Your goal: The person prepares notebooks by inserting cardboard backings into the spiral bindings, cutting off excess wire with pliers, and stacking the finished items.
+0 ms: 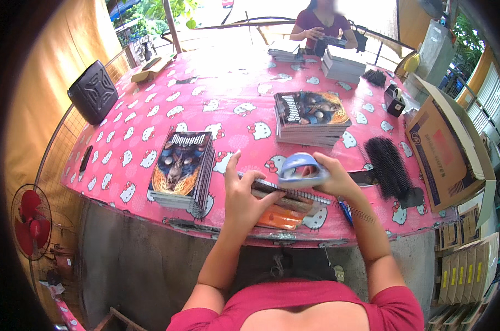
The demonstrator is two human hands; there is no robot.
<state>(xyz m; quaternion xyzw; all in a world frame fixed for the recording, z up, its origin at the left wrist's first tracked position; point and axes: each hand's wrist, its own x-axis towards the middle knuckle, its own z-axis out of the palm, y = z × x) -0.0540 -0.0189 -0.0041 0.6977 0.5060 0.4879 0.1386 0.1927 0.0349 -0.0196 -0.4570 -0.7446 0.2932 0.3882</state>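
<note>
A spiral-bound notebook [290, 205] with an orange lower part lies near the table's front edge, its coil edge away from me. My left hand [243, 193] grips that notebook by its left part, thumb on top and some fingers raised. In my right hand [331, 175] is a pale blue looped hand tool [301, 172], blurred, held above the coil edge; its exact kind cannot be made out. To the left stands a stack of dark illustrated notebooks [181, 165]. Farther off sits another such stack [310, 118]. Black plastic binding coils [385, 168] lie to the right.
A blue pen [345, 212] lies by my right forearm. An open cardboard box [448, 151] stands at the right edge. A black case [94, 92] is at the far left, a red fan [31, 220] below. Across the table a person [322, 30] handles something behind white book stacks [342, 63].
</note>
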